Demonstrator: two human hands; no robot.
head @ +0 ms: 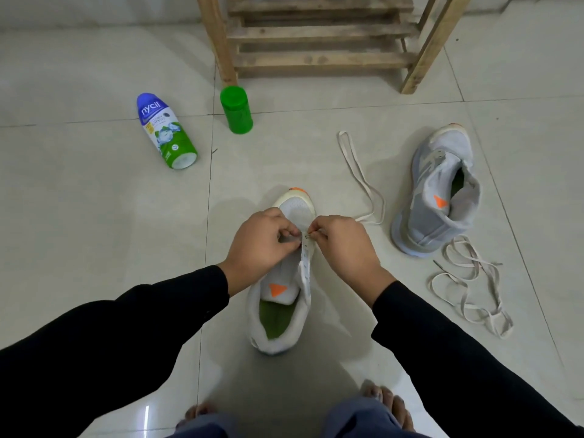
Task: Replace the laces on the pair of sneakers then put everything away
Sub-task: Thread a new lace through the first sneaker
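Observation:
A white sneaker with a green insole and orange tab stands on the floor in front of me, toe pointing away. My left hand pinches the left eyelet flap near the toe. My right hand pinches the tip of a cream lace at the lowest eyelets; that lace trails off to the right across the tiles. The second sneaker, grey-white and unlaced, stands to the right. Another loose lace lies tangled beside its heel.
A powder bottle lies on its side at the left, with a green container upright beside it. A wooden rack stands at the back. My bare feet are at the bottom edge on the tiled floor.

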